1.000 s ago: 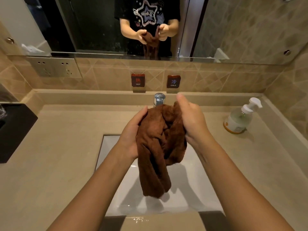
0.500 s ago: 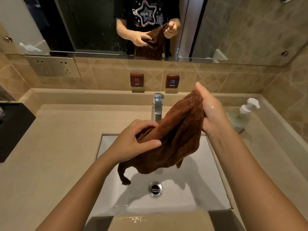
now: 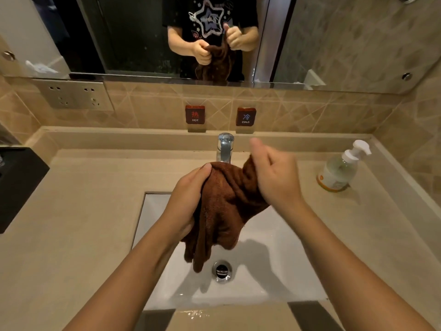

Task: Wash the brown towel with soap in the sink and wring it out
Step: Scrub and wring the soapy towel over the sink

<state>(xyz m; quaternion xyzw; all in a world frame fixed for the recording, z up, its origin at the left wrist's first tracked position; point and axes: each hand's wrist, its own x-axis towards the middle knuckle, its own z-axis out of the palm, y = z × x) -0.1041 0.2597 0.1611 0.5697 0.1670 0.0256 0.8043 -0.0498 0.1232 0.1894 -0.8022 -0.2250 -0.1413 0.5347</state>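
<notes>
gripping brown towel (image 3: 222, 209) over sink (image 3: 281, 290): left hand (image 3: 191, 199) wraps bunched middle, right hand (image 3: 274, 177) pinches top right fold. soft, limp, likely wet and heavy; grasp both ends to twist.

Both hands, left (image 3: 191, 197) and right (image 3: 276, 177), grip the bunched brown towel (image 3: 224, 211) above the sink (image 3: 274, 271).
</notes>
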